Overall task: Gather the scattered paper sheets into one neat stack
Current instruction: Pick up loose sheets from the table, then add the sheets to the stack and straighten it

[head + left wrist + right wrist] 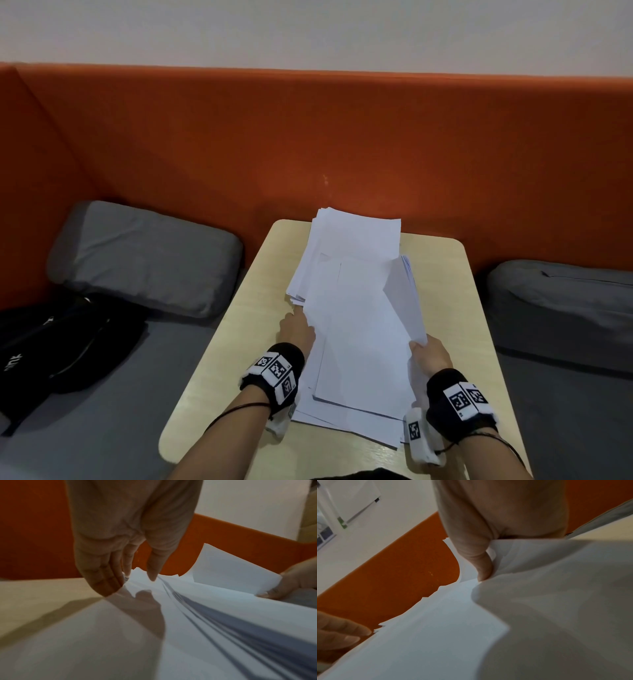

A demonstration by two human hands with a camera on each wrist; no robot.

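White paper sheets (356, 308) lie in a loose, fanned pile along the middle of the beige table (448, 308), reaching from its far edge almost to me. My left hand (296, 329) has straight fingers (109, 577) set against the pile's left edge, with the thumb over the top sheet (188, 615). My right hand (426, 353) grips the right edge of several sheets (404, 298) and holds that edge lifted off the pile. In the right wrist view the thumb (484, 566) presses on top of the lifted sheets (556, 588); the fingers underneath are hidden.
An orange padded backrest (308, 137) rises just behind the table. Grey cushions lie on the seat to the left (144, 257) and right (561, 301). A black bag (61, 346) sits on the grey seat at the far left.
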